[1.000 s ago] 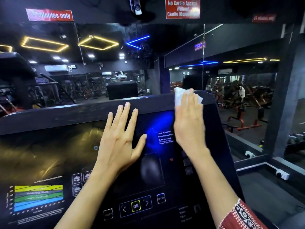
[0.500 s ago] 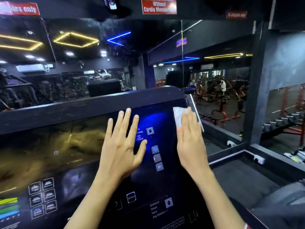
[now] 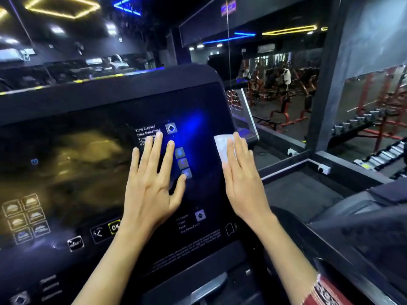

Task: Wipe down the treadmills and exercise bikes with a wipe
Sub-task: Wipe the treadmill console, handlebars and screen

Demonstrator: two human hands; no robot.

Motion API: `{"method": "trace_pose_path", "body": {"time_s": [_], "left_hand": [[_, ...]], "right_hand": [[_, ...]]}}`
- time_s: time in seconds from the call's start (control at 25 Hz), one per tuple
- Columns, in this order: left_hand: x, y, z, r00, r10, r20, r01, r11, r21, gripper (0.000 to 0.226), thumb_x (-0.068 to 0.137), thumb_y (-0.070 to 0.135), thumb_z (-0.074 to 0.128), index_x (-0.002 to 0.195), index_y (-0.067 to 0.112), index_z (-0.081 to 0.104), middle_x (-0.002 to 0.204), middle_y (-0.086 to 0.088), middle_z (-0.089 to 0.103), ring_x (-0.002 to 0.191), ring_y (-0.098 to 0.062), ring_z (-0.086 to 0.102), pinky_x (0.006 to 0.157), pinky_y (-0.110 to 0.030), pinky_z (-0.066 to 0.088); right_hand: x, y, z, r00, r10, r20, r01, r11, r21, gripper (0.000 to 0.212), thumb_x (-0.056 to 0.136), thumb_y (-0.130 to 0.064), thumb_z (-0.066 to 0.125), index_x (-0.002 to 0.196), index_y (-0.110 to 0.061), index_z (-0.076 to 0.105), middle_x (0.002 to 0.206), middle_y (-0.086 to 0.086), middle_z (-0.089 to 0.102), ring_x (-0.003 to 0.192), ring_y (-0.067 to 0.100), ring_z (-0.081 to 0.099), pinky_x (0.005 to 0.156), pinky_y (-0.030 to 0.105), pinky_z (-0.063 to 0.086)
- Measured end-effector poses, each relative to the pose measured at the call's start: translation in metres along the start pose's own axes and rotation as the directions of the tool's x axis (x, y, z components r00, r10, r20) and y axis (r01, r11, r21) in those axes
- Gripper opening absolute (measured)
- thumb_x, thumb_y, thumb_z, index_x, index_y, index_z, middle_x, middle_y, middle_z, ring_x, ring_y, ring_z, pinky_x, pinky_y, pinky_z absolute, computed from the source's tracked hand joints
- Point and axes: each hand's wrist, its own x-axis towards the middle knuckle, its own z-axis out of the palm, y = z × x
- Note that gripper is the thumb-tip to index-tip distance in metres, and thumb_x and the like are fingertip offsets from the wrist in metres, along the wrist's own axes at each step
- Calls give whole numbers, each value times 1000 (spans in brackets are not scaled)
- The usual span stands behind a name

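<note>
A glossy black treadmill console (image 3: 92, 100) fills the left and middle of the head view, with printed buttons and a blue glow on its panel. My left hand (image 3: 152, 183) lies flat on the panel with fingers spread, beside a column of small square buttons. My right hand (image 3: 240, 179) presses a white wipe (image 3: 222, 148) flat against the console's right edge. Only the wipe's upper left part shows past my fingers.
A mirror wall (image 3: 286, 84) behind the console reflects red gym machines and ceiling lights. A dark pillar (image 3: 343, 73) stands at the right. White wall sockets (image 3: 323, 169) sit on the low ledge. A dumbbell rack (image 3: 374, 155) is at far right, a dark machine part (image 3: 363, 227) below it.
My right hand has slid the wipe down the console's right side, from its top corner to mid-height. My left hand stayed flat on the panel. The view tilted downward.
</note>
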Motion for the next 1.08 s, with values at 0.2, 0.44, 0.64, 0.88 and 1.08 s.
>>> {"method": "trace_pose_path", "body": {"time_s": [0.2, 0.44, 0.64, 0.88, 1.08], "left_hand": [[-26, 4, -4, 999, 16, 35, -16, 1000, 6, 62, 87, 35, 46, 137, -2, 46, 148, -25, 33, 137, -37, 30, 112, -48, 18], [-49, -6, -16, 998, -9, 60, 10, 1000, -4, 63, 87, 34, 47, 139, -2, 43, 148, -26, 32, 138, -38, 28, 112, -48, 18], [-76, -8, -23, 995, -31, 93, 31, 1000, -2, 61, 90, 34, 47, 140, -1, 42, 148, -26, 31, 138, -38, 27, 113, -48, 17], [-94, -3, -24, 993, -16, 116, 21, 999, -38, 61, 89, 33, 48, 139, -2, 43, 148, -27, 31, 138, -38, 25, 113, -47, 15], [-108, 7, -24, 990, -26, 136, 33, 998, -46, 60, 90, 32, 48, 140, -1, 42, 148, -27, 31, 139, -39, 26, 114, -49, 16]], "right_hand": [[-58, 9, 3, 999, 45, 4, -45, 998, -54, 53, 100, -9, 35, 149, 0, 17, 157, 18, 17, 146, 30, 15, 119, 36, 5], [-43, -35, 17, 931, -349, 102, 348, 937, 31, 50, 101, -21, 31, 147, -1, 24, 154, 16, 27, 143, 29, 25, 117, 43, 19], [-46, -9, 11, 996, 90, -11, -89, 994, 56, 51, 103, -25, 21, 150, -4, 17, 156, 17, 20, 145, 28, 16, 118, 46, 14], [-98, -24, 18, 822, -528, 211, 525, 848, 76, 45, 104, -22, 26, 146, -7, 30, 153, 8, 27, 141, 25, 28, 117, 38, 13], [-98, -4, 10, 992, 107, 70, -113, 990, 82, 49, 105, -27, 19, 151, -9, 12, 156, 6, 12, 146, 23, 10, 119, 34, 1]]}}
